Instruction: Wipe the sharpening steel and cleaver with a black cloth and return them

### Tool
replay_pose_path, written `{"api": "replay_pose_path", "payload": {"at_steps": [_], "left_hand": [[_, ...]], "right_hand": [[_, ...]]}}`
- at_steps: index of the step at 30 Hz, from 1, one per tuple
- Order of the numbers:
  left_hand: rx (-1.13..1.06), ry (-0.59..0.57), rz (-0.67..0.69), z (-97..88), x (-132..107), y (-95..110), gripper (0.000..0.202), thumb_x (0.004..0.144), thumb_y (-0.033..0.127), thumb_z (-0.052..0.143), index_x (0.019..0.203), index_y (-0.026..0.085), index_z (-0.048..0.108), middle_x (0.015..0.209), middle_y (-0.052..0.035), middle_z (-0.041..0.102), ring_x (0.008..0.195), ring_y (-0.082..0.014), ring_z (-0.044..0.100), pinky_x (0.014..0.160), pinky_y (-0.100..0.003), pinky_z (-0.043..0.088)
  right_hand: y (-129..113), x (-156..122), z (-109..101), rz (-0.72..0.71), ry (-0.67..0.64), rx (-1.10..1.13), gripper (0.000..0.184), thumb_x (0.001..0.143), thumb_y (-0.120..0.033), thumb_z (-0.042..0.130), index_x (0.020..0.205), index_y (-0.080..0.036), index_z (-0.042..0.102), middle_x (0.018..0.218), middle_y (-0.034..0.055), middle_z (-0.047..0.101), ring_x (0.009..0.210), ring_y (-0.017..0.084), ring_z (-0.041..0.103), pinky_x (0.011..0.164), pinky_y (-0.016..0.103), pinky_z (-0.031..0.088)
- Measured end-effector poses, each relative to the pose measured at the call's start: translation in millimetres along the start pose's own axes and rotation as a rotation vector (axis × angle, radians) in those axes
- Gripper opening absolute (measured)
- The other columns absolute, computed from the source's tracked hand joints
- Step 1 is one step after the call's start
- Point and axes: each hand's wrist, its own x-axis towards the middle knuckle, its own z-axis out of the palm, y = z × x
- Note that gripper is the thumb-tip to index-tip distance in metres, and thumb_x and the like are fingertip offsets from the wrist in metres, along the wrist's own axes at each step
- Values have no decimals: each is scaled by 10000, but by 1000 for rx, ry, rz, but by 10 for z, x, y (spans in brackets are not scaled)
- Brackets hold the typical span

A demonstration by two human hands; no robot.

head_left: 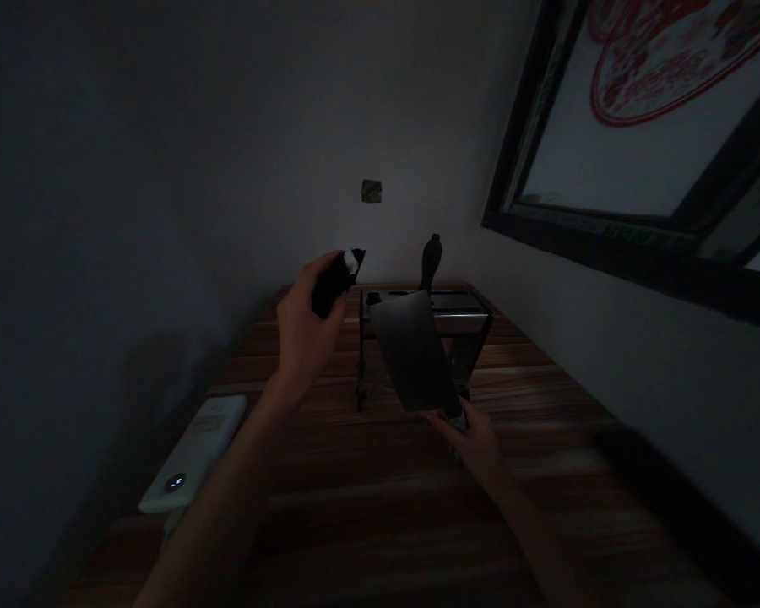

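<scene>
The room is very dim. My left hand point(305, 325) is raised over a wooden counter point(367, 507) and closed round a small dark object with a white tip point(339, 277). My right hand point(475, 439) grips the handle of a broad cleaver point(411, 353), its blade pointing up and tilted left. Just behind the blade stands a metal knife rack point(459, 317) with one dark knife handle point(431, 260) sticking up from it.
A white flat device with a small lit dot point(193, 460) lies at the counter's left edge. Walls close in at the left and back. A dark-framed window with a red paper cutting point(659, 93) fills the upper right. A small square fitting point(371, 191) is on the back wall.
</scene>
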Motion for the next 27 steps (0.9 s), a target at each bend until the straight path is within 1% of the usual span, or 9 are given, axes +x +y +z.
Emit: {"api": "replay_pose_path", "payload": {"at_steps": [6,10,14,20,24,27], "left_hand": [[-16,-25,-7,2,-3,5,445,747,126,495,1171,242,427,1154,-29,540,1062,-177,510,926,-310,408],[-28,-24,-14,4,-6,5,439,748,122,489,1170,229,430,1154,-32,541,1060,-177,511,929,-313,402],[-41,-35,-29,5,-1,17,435,741,127,500,1162,218,443,1144,-32,546,1053,-175,513,928,-307,397],[-49,-52,-35,23,-5,36,440,732,104,489,1157,212,450,1129,-25,554,1037,-162,519,915,-290,400],[-56,-62,-27,42,-17,42,430,739,107,481,1155,211,450,1128,-30,552,1036,-162,518,910,-296,401],[-55,-80,-25,60,-28,44,430,743,106,478,1160,206,443,1125,-35,552,1033,-159,519,906,-290,401]], "right_hand": [[31,47,9,17,22,19,270,663,-406,595,758,-155,572,571,-5,566,479,111,485,446,208,378],[32,70,14,49,11,25,291,678,-417,576,782,-146,571,488,-29,508,404,91,420,385,195,331],[44,86,17,41,15,-9,308,680,-417,568,817,-142,569,448,-50,456,383,84,393,369,188,313],[98,118,33,15,27,-42,313,692,-430,543,806,-140,571,456,-48,447,392,84,398,374,187,317],[149,133,33,2,25,-64,334,720,-425,516,891,-143,567,466,-44,466,395,89,413,380,188,325],[172,140,32,-3,28,-93,357,727,-435,504,913,-136,565,488,-30,497,415,100,442,398,196,339]]}}
